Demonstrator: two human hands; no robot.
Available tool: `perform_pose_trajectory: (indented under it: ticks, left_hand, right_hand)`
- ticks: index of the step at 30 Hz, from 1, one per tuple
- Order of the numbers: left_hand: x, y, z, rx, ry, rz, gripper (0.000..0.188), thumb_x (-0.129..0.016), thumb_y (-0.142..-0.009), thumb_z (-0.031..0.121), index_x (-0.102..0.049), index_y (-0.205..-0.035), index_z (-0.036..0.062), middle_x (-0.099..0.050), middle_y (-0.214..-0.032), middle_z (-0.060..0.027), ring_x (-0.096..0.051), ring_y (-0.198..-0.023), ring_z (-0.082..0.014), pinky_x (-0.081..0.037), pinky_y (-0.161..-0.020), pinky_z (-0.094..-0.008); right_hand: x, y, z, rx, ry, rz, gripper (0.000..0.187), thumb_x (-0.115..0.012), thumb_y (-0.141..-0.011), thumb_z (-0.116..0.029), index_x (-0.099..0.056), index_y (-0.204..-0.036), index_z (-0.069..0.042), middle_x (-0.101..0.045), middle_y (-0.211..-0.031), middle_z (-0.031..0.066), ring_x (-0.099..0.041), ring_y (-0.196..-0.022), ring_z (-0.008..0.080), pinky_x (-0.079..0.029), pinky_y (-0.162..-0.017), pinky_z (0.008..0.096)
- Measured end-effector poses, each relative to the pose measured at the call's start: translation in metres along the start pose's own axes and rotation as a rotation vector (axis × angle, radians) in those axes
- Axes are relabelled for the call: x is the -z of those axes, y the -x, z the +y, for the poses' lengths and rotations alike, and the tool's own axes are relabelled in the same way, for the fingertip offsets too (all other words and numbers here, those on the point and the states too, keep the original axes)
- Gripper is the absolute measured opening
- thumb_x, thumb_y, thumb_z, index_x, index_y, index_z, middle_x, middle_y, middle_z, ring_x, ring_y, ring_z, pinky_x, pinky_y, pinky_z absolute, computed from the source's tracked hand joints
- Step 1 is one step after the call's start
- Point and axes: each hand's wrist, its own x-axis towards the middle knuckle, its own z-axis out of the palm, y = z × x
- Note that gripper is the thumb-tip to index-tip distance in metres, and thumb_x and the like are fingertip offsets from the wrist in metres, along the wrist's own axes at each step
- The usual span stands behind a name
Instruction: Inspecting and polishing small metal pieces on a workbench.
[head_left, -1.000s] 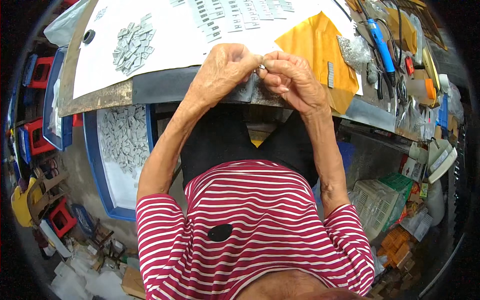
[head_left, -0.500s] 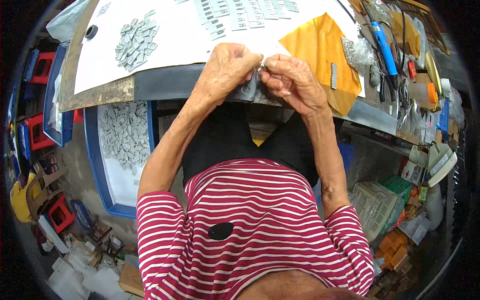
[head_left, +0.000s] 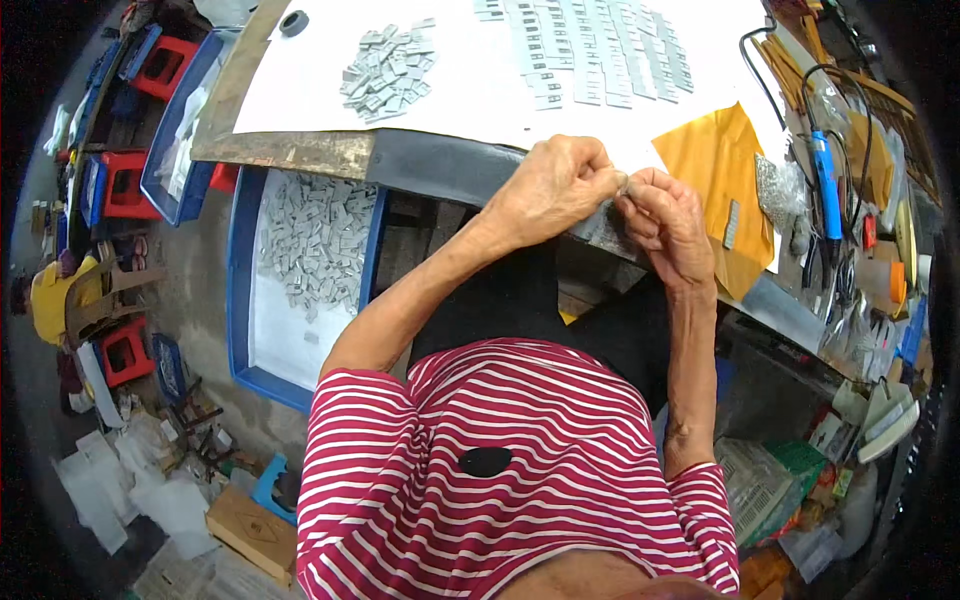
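Head view: left hand and right hand pinch one tiny grey piece together at twelve o'clock; probably light, stiff, best held by its edges.

A small, cluttered workshop: beyond the fingers a workbench carries white paper with heaps and rows of small grey parts; right of them lies a blue soldering tool; left, a blue tray holds more parts.
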Motion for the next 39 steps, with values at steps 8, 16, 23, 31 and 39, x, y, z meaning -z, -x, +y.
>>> perform_pose_trajectory:
  ticks: [8, 16, 23, 31, 39]
  left_hand:
    - [0.084, 0.008, -0.021, 0.0, -0.51, 0.477, 0.018, -0.056, -0.082, 0.016, -0.06, -0.08, -0.0004, -0.058, -0.066, -0.0041, -0.053, -0.061, -0.0104, -0.044, -0.055, -0.0256]
    - [0.131, -0.001, -0.053, -0.258, -1.039, 0.483, 0.017, -0.063, -0.072, 0.008, -0.063, -0.089, 0.0065, -0.054, -0.087, -0.012, -0.051, -0.085, -0.0277, -0.042, -0.077, -0.0372]
    - [0.132, -0.011, -0.053, -0.37, -1.169, 0.421, 0.009, -0.064, -0.073, 0.006, -0.06, -0.081, 0.0053, -0.053, -0.086, -0.0071, -0.05, -0.086, -0.0247, -0.041, -0.076, -0.0368]
    - [0.116, -0.02, -0.052, -0.597, -0.985, 0.484, 0.01, -0.062, -0.077, 0.015, -0.059, -0.082, 0.006, -0.056, -0.086, -0.0068, -0.049, -0.084, -0.023, -0.038, -0.072, -0.0346]
    - [0.053, -0.013, -0.014, -0.078, 0.536, 0.195, 0.023, -0.06, -0.083, 0.017, -0.058, -0.095, -0.0034, -0.063, -0.079, -0.0075, -0.043, -0.055, -0.0034, -0.036, -0.05, -0.0154]
  right_hand:
    - [0.005, 0.005, 0.005, 0.033, 0.024, 0.035, 0.011, -0.054, -0.084, -0.009, -0.052, -0.078, 0.0, -0.051, -0.065, 0.0028, -0.034, -0.045, 0.0015, -0.026, -0.038, 0.014]
    - [0.005, 0.004, 0.009, 0.048, -0.01, 0.023, 0.009, -0.053, -0.083, -0.007, -0.053, -0.079, 0.0, -0.054, -0.068, 0.0044, -0.035, -0.044, 0.001, -0.027, -0.038, 0.0136]
    - [0.006, 0.005, 0.009, 0.069, 0.006, 0.034, 0.009, -0.053, -0.083, -0.007, -0.053, -0.078, 0.0, -0.054, -0.067, 0.004, -0.034, -0.044, 0.001, -0.025, -0.037, 0.0137]
    - [0.003, 0.003, 0.008, 0.072, -0.017, 0.013, 0.008, -0.055, -0.083, -0.006, -0.054, -0.079, 0.0, -0.054, -0.067, 0.0038, -0.035, -0.045, 0.0013, -0.026, -0.038, 0.0139]
    - [0.004, 0.004, 0.008, 0.1, 0.037, 0.058, 0.012, -0.055, -0.084, -0.012, -0.053, -0.08, 0.0, -0.053, -0.07, 0.0038, -0.035, -0.045, 0.0007, -0.025, -0.039, 0.0127]
